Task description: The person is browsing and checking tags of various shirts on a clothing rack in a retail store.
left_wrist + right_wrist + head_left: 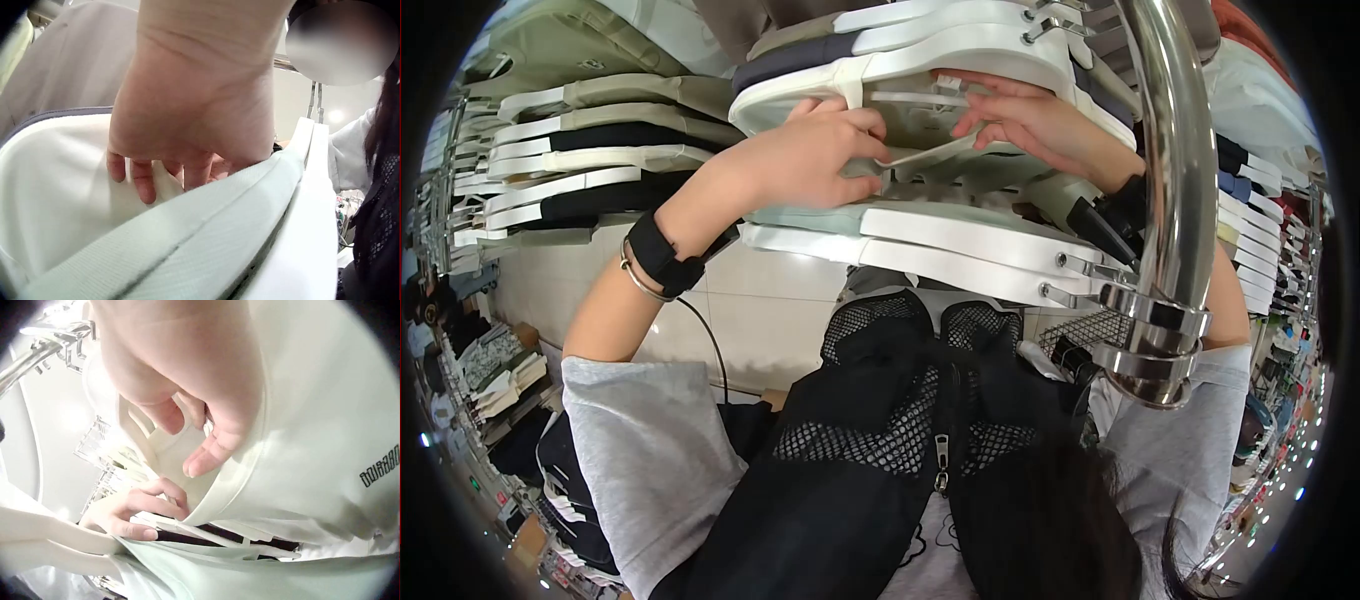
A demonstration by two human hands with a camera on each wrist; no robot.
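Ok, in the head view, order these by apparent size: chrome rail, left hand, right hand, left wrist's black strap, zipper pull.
1. Chrome rail
2. Left hand and right hand: too alike to rank
3. Left wrist's black strap
4. Zipper pull

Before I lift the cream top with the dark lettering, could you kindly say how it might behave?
The cream top is probably floppy, as its cloth bunches into soft folds. Its neckline gapes, so it may sag when lifted.

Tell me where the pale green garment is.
In the head view, the pale green garment hangs on a white hanger near the centre, just below the left hand.
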